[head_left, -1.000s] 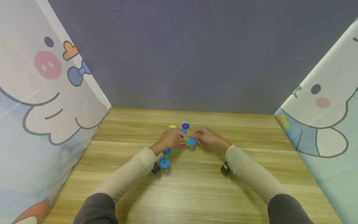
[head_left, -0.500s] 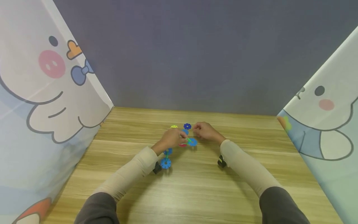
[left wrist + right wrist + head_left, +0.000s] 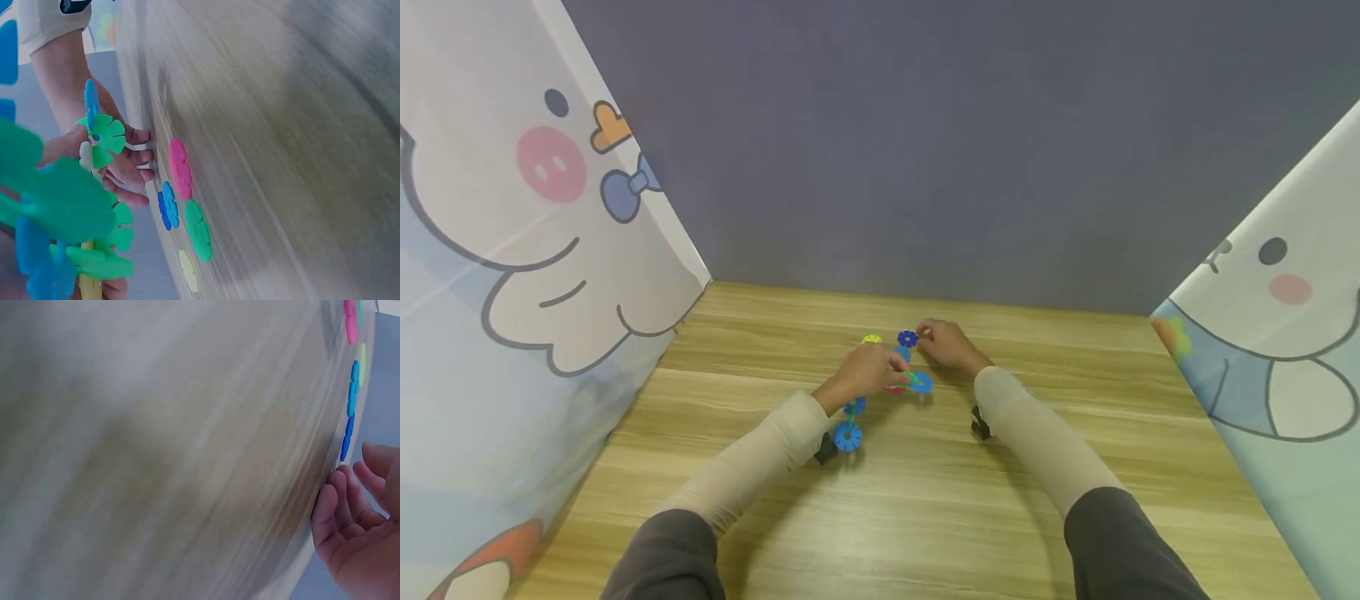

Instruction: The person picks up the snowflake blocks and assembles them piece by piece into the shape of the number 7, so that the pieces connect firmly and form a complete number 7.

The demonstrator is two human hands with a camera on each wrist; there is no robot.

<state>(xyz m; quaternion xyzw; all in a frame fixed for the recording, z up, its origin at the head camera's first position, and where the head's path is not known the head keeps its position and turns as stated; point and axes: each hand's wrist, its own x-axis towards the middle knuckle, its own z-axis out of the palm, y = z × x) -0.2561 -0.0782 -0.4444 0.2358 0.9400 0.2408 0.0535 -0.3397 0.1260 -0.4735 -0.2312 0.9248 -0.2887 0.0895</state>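
Fingers of the left hand (image 3: 867,369) pinch a chain of linked discs (image 3: 855,407), holding it up over the counter (image 3: 917,517)! Blue discs show at both visible ends, green pieces in between, and a white and a yellow piece further along in the left wrist view. Over to the right hand (image 3: 947,344): fingers loosely curled, nothing in their grip, tips just beside the dark blue disc (image 3: 347,436); whether they touch it, I cannot tell. Close by lie a lighter blue disc (image 3: 170,205), a pink disc (image 3: 179,169), a green disc (image 3: 197,230) and a yellow disc (image 3: 188,270), all flat.

What a tight little cluster, nearer the back edge than the front, roughly midway between the left and right edges! Wood grain runs from the right wrist to the right edge, and a long stretch sweeps forward between the cream sleeves (image 3: 752,467), a black camera (image 3: 980,423) at the right cuff and another at the left.

Beyond the back edge, a grey wall (image 3: 887,150) stands straight up. A cartoon cloth (image 3: 445,200) borders the left edge, and a second printed cloth (image 3: 1318,250) lines the right.
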